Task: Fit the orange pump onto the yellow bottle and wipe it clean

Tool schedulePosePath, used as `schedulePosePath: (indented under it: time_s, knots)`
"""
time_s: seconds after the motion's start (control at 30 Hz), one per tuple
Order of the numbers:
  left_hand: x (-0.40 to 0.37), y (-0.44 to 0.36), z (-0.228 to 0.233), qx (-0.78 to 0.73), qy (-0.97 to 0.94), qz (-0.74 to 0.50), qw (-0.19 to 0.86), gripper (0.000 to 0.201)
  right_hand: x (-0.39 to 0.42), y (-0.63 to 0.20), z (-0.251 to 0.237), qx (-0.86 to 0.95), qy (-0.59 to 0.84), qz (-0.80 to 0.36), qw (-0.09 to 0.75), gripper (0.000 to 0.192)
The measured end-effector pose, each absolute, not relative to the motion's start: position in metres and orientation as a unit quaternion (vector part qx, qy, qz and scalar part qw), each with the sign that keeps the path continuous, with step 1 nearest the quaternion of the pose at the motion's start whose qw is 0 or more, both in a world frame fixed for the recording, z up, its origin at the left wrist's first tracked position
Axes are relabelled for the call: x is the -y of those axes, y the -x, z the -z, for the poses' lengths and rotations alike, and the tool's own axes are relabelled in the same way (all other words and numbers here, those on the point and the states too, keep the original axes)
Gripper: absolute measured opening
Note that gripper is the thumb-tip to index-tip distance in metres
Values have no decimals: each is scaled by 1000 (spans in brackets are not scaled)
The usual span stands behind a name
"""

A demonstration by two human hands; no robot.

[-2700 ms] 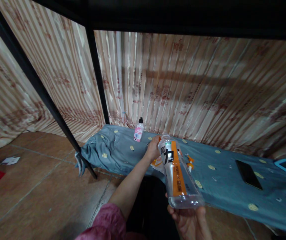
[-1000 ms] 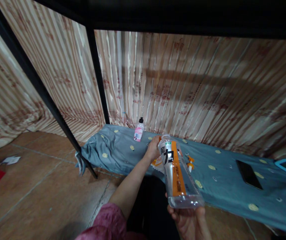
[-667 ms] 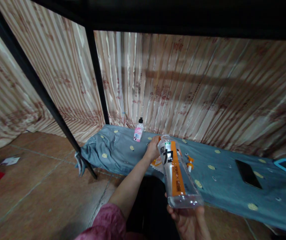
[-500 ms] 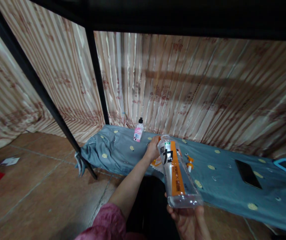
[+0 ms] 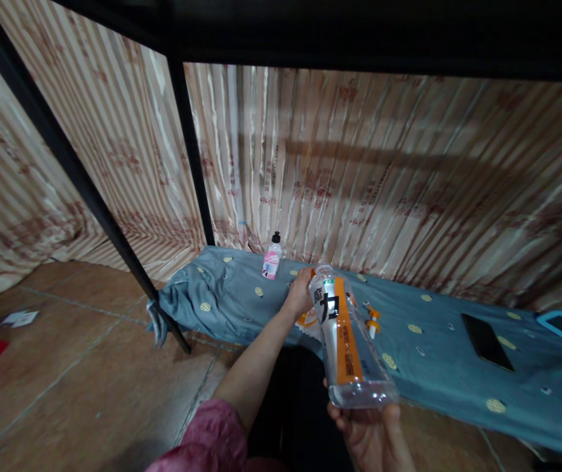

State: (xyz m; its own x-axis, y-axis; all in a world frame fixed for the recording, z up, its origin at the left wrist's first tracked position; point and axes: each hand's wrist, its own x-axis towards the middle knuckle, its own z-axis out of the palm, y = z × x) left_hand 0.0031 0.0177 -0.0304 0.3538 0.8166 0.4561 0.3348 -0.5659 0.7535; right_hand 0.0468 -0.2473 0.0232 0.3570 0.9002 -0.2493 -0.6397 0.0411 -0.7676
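Here, right hand (image 5: 372,432) gripping clear bottle (image 5: 347,341) base, left hand (image 5: 301,293) closed at its neck

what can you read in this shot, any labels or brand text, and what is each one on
"力": large black character on the white and orange label of the clear bottle, whose base the right hand holds.
Smaller characters above it and down the orange stripe: too blurred to read.
Small pink-labelled bottle on the blue cloth: print too small to read.
Red marks on the striped curtain: illegible.
Left hand, near the bottle's neck: no text on it.
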Motion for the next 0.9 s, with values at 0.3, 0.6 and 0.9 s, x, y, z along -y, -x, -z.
schedulePosePath:
  time_s: [0.3, 0.6, 0.9]
  knots:
    - [-18, -4, 30, -368, -775, -434, 275, 35, 247, -48, -21, 151, 422, -547, 707, 49]
    - [-16, -2, 28, -377, -778, -422, 274, 35, 248, -47, -20, 150, 418, -547, 710, 50]
    - [-16, -2, 28, -373, -777, -426, 274, 33, 248, -46, -20, 154, 418, -545, 710, 48]
